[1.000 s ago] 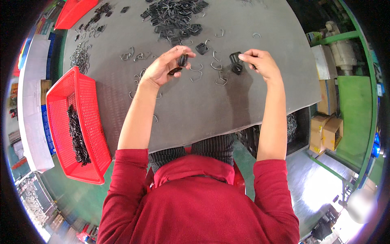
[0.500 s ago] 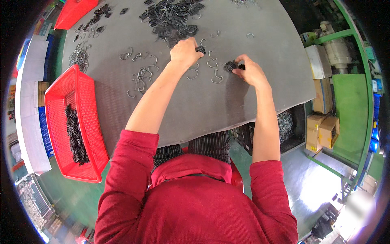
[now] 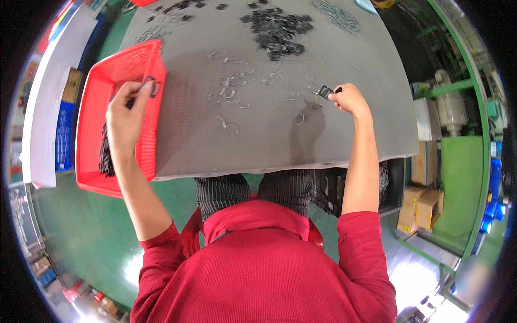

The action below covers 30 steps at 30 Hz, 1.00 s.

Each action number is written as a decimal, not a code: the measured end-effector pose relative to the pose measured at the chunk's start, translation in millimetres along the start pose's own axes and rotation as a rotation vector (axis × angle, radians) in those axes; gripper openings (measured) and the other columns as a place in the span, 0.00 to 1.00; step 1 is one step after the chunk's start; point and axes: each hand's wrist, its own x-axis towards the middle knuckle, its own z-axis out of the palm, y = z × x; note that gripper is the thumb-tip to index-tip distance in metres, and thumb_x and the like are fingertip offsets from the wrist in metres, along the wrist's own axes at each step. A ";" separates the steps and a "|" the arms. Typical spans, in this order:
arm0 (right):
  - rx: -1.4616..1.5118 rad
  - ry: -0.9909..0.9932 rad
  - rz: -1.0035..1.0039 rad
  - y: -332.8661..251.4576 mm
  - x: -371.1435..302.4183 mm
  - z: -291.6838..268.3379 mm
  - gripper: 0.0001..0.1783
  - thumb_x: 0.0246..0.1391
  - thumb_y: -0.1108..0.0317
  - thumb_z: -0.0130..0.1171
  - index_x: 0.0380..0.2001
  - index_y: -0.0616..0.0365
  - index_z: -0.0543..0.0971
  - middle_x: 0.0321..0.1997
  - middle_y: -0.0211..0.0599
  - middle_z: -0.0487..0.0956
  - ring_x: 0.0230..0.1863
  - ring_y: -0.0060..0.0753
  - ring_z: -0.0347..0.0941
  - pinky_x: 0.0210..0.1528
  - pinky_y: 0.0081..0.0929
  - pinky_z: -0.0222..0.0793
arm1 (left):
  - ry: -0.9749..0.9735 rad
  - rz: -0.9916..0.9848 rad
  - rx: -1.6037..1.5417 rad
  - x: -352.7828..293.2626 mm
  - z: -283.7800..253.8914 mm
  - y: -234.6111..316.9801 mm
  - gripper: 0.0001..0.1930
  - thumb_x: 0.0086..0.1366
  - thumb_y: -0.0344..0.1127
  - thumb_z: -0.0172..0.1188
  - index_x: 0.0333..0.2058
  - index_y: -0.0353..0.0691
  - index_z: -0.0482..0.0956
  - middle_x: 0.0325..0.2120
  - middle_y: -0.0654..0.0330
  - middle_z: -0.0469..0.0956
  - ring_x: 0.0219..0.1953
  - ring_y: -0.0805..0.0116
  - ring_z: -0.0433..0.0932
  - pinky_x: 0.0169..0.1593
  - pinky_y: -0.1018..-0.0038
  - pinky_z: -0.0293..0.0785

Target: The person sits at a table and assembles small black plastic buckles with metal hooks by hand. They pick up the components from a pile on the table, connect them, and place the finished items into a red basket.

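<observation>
Over the red basket point(image 3: 153, 116), my left hand point(image 3: 125, 116) pinches a small dark piece with a loop point(image 3: 156, 88) between thumb and fingertips. Its exact kind I cannot make out. My right hand point(image 3: 350, 99) is closed on black clips point(image 3: 325, 92) above the grey table point(image 3: 258, 145). A bent wire hook sticks out from them, and how many clips are in the fingers is hidden. Loose wire hooks point(image 3: 232, 82) lie scattered on the table between the hands. Beyond them is a pile of black clips point(image 3: 280, 33).
More black clips point(image 3: 105, 153) lie inside the basket, at the table's left edge. A heap of thin wire pieces point(image 3: 338, 16) sits at the far side. Below the table's right edge stands a black crate point(image 3: 396, 185), with cardboard boxes point(image 3: 420, 207) beside it.
My left hand has moved from the table's clip pile leftward to above the basket. My right hand remains over the table's right part, still holding black clips. The whole view has shifted.
</observation>
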 end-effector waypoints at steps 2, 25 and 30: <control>-0.257 0.110 -0.067 -23.6 6.0 11.4 0.13 0.47 0.60 0.58 0.27 0.60 0.80 0.19 0.33 0.77 0.19 0.28 0.72 0.25 0.27 0.68 | 0.186 -0.037 0.143 -10.2 -36.0 -22.4 0.14 0.58 0.41 0.61 0.33 0.35 0.78 0.22 0.60 0.77 0.28 0.75 0.74 0.36 0.76 0.69; -0.105 0.289 -0.318 -107.8 78.3 31.4 0.48 0.27 0.62 0.75 0.57 0.50 0.64 0.55 0.48 0.64 0.56 0.48 0.66 0.56 0.38 0.65 | -0.333 0.410 -0.041 94.7 180.3 -23.3 0.25 0.52 0.32 0.62 0.50 0.43 0.69 0.49 0.54 0.69 0.47 0.58 0.73 0.47 0.66 0.72; -0.196 0.239 -0.169 -86.8 136.8 15.8 0.59 0.20 0.60 0.78 0.61 0.48 0.58 0.57 0.49 0.62 0.55 0.52 0.66 0.55 0.42 0.65 | -0.551 0.365 0.352 161.1 288.7 8.7 0.42 0.44 0.31 0.64 0.59 0.46 0.55 0.55 0.48 0.59 0.51 0.45 0.68 0.53 0.60 0.69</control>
